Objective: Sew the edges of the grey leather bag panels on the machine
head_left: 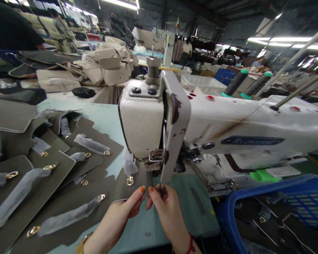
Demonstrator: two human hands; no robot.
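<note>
In the head view, my left hand is closed in a pinch at the near edge of a dark grey-brown bag panel. That panel lies under the sewing machine head and carries a wrapped strap with a gold buckle. Close beside it, my right hand is closed too, thumb tip near the left thumb at the panel's edge. Dark pointed metal blades, seemingly thread snips, poke out between its fingers. The needle area is hidden behind the machine's guard.
Several similar panels with plastic-wrapped handles overlap on the pale green table at left. A blue basket holding more panels stands at lower right. Beige bag pieces pile up behind the machine. Two dark thread cones stand behind its arm.
</note>
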